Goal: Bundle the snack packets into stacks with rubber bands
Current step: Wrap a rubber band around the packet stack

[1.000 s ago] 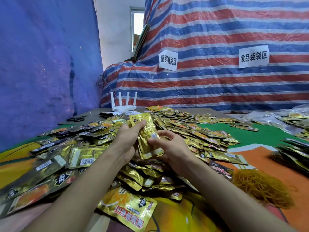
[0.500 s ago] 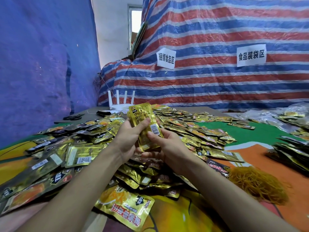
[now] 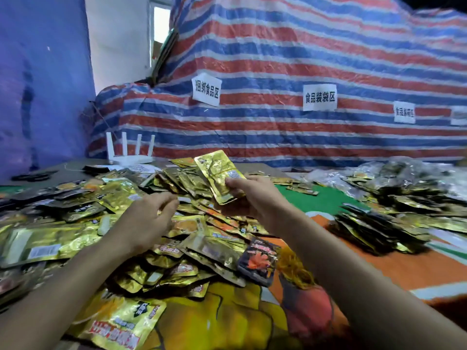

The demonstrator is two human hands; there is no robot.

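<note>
My right hand [image 3: 249, 195] grips a stack of gold snack packets [image 3: 219, 174] by its lower end and holds it upright above the pile; a thin band seems to cross its middle. My left hand [image 3: 149, 218] hovers over the loose gold packets [image 3: 177, 238] with fingers loosely curled and nothing in it. A tangle of yellow rubber bands [image 3: 294, 270] lies on the mat just left of my right forearm, partly hidden by it.
Loose gold and dark packets [image 3: 75, 210] cover the table's left and middle. More packets are piled at the right [image 3: 394, 218]. A white router [image 3: 130, 152] stands at the back left. A striped tarp [image 3: 303, 59] with paper labels rises behind the table.
My left hand has let go of the stack and dropped toward the pile. My right hand now holds the stack alone and has carried it to the right. The camera has turned right.
</note>
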